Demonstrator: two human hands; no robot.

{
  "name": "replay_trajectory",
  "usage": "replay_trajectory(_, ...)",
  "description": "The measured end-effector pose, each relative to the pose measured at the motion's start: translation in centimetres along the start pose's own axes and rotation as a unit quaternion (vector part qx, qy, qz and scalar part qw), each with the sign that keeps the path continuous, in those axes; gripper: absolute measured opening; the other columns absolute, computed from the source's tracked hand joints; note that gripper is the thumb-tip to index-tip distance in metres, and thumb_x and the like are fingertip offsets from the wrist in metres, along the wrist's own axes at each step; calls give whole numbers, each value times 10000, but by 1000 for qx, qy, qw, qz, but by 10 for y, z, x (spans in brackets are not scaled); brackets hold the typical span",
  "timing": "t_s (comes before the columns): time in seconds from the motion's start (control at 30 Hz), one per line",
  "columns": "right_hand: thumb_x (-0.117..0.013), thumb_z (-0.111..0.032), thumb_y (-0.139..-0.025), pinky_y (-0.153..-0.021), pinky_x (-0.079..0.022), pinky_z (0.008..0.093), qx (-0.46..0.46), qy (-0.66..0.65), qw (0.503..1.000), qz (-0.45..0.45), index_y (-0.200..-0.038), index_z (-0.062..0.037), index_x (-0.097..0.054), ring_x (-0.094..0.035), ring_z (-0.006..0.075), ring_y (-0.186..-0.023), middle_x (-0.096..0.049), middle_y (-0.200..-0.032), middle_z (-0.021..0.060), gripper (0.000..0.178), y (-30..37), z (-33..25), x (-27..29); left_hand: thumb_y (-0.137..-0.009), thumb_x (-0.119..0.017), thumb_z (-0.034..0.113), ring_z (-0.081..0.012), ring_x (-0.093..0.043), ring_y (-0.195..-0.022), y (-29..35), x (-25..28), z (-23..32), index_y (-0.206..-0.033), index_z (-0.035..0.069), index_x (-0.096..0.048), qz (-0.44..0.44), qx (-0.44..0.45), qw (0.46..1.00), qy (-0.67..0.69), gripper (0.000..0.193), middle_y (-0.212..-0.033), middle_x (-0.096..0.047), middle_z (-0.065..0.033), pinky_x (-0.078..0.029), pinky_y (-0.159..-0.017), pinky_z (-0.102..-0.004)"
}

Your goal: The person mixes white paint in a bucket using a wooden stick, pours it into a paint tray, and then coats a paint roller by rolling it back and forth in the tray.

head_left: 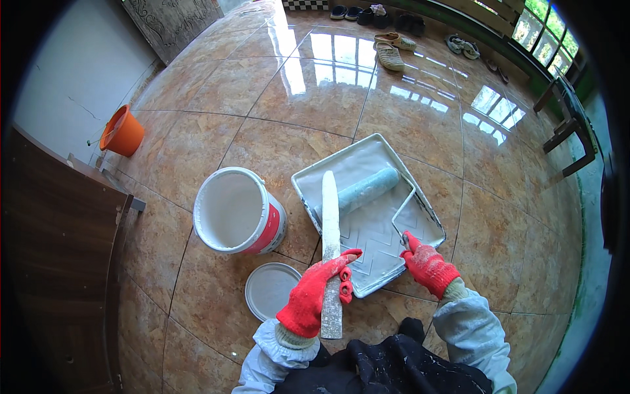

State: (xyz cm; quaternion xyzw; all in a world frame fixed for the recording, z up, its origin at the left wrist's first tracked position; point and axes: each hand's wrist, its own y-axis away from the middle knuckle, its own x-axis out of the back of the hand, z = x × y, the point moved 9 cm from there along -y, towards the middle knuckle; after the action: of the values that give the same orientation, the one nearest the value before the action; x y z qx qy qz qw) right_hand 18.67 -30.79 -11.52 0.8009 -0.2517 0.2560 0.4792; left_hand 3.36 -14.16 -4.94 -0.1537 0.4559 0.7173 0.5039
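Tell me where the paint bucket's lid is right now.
The round lid lies flat on the tiled floor, just below the open paint bucket and left of the left hand.

stir stick (330,217): flat, paint-coated white, upright over tray
roller (367,188): pale blue sleeve, lying in tray, wire frame angled back
tray (328,164): grey, white-coated, on floor tiles

Roller handle (412,241) hidden inside right hand (428,266), far shoes (374,13) too small
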Motion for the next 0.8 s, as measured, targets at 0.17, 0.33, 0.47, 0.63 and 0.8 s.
replay_trajectory(0.17,-515,-190,-900,-679,-474,410,48,-21,998,36,-1402,-112,-374,-612,325,-733,-633,-823,194,527,-18,-2,-1,-962,-448,169,-57,-455,-636,1,-7,3,-1340,-72,-403,3,22,998,56,451,-798,-507,13,-389,-549,-194)
replay_trajectory(0.33,-513,-170,-900,-648,-469,403,99,2,993,70,-1350,-69,-409,-604,309,-709,-626,-800,175,473,-30,-9,0,-962,-446,168,-54,-451,-634,-1,-6,4,-1341,-74,-401,12,25,999,41,452,-800,-506,15,-387,-549,-193)
replay_trajectory(0.47,-507,-162,-905,-605,-452,396,100,-13,993,55,-1277,-49,-448,-568,289,-654,-601,-744,146,393,-36,-18,1,-966,-446,170,-54,-448,-632,-2,-7,6,-1336,-77,-409,2,26,998,50,446,-801,-503,16,-387,-544,-192)
replay_trajectory(0.63,-501,-170,-911,-559,-439,397,118,-5,991,65,-1241,-51,-455,-541,266,-580,-589,-719,134,354,-43,-27,7,-969,-450,169,-54,-445,-629,-5,-4,5,-1334,-78,-412,11,39,997,67,443,-802,-502,17,-384,-539,-190)
replay_trajectory(0.8,-498,-185,-913,-525,-438,409,110,17,991,69,-1217,-63,-455,-543,258,-525,-588,-701,132,330,-52,-35,12,-971,-453,163,-58,-448,-619,-5,-5,10,-1340,-79,-398,18,36,997,60,444,-798,-507,12,-388,-539,-193)
